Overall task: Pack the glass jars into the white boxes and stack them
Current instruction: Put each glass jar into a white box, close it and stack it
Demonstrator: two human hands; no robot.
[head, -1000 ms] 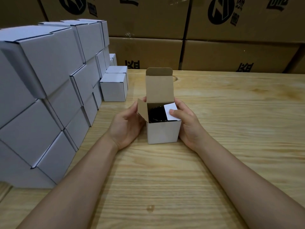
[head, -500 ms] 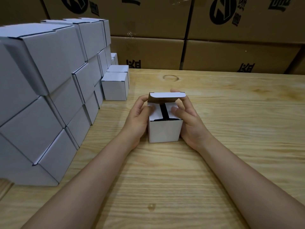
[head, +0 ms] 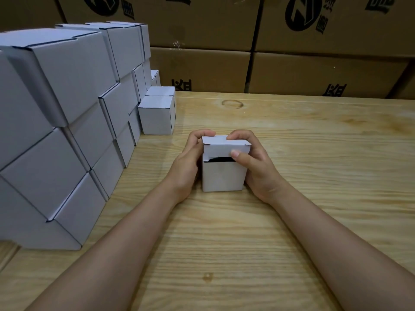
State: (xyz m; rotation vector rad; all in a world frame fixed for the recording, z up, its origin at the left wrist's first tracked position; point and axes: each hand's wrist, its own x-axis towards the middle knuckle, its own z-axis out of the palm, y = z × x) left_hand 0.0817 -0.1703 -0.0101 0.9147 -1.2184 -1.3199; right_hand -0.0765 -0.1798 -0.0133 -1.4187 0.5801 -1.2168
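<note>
One white box (head: 222, 176), lid half-tucked, gripped by both hands: left (head: 187, 162), right (head: 253, 162).

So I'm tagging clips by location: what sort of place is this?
Probably a packing station in a warehouse or stockroom. Large printed brown cartons stand stacked behind a wooden table, many identical closed white boxes are piled at the left, and both hands are closing another.

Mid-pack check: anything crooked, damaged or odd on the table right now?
Only the white box held between the left hand and right hand: its lid is folded over but the front tuck flap is not pushed in, leaving a dark gap. The stacked white boxes look closed and undamaged.
</note>
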